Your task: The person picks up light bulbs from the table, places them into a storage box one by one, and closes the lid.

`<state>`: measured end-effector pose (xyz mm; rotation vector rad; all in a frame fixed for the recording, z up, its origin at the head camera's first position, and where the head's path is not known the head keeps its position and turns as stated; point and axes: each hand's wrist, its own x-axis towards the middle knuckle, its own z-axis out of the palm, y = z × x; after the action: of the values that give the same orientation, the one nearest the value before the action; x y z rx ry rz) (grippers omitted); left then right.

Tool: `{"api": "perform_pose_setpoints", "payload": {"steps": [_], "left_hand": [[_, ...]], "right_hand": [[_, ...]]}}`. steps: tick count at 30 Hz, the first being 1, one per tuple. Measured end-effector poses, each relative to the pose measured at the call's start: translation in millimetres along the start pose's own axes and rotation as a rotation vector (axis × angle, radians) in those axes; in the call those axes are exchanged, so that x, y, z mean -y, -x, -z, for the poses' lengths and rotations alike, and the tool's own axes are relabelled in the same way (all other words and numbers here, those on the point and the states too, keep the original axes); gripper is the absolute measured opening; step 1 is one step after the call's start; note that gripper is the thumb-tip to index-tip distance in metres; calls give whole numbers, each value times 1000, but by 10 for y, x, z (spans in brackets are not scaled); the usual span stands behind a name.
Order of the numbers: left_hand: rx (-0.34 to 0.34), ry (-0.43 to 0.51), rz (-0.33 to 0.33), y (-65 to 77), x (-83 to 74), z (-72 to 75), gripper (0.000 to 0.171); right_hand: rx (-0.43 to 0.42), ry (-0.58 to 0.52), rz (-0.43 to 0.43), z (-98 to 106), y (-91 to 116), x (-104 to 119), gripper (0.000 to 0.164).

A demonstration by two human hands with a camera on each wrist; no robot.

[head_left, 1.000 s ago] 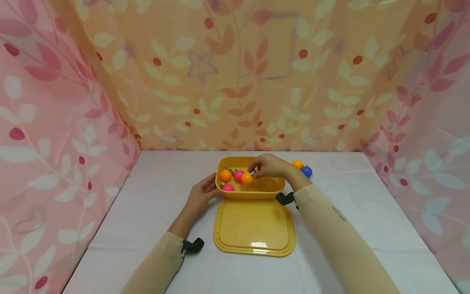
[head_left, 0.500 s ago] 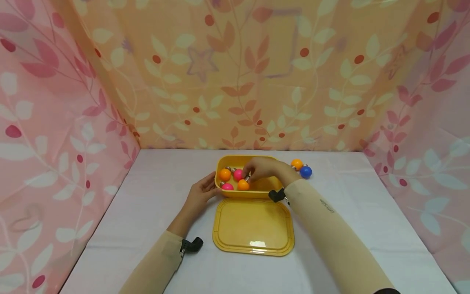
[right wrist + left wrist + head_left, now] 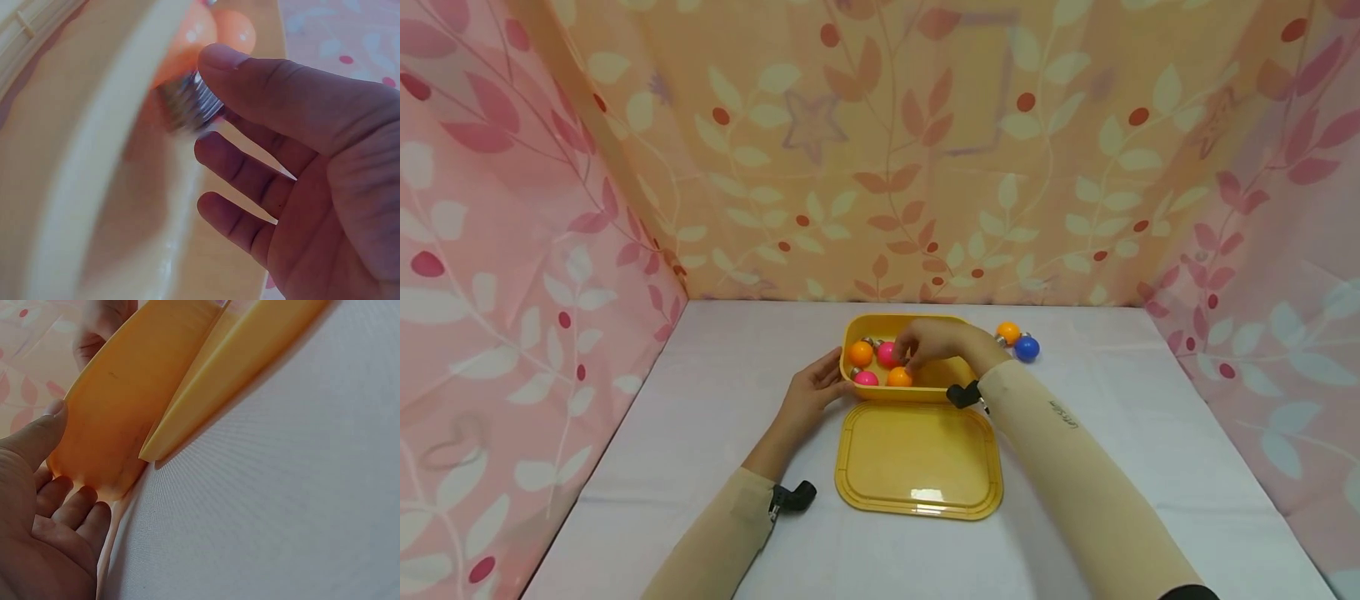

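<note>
Pinching a round orange bulb [image 3: 899, 377] in the yellow plastic box [image 3: 925, 395] with the right hand [image 3: 934, 340].
The left hand [image 3: 811, 389] grips the box's left end. A second orange bulb [image 3: 861, 353] and two pink bulbs [image 3: 867, 379] already sit inside; a third orange bulb [image 3: 1008, 332] and a blue bulb [image 3: 1027, 348] remain outside, far right. The flat yellow lid [image 3: 917, 461] lies off, near side.
</note>
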<state>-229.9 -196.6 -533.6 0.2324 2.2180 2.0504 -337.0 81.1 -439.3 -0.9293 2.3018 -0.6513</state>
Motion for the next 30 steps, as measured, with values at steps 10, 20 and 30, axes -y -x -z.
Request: {"api": "perform_pose_setpoints", "payload": {"steps": [10, 20, 30], "left_hand": [[-13, -7, 2, 0, -11, 2, 71], [-16, -24, 4, 15, -20, -21, 70], [-23, -7, -4, 17, -28, -28, 68]], "right_hand": [[-87, 65, 19, 112, 147, 65, 26], [-217, 72, 32, 145, 355, 113, 26], [-392, 18, 18, 58, 539, 98, 29]]}}
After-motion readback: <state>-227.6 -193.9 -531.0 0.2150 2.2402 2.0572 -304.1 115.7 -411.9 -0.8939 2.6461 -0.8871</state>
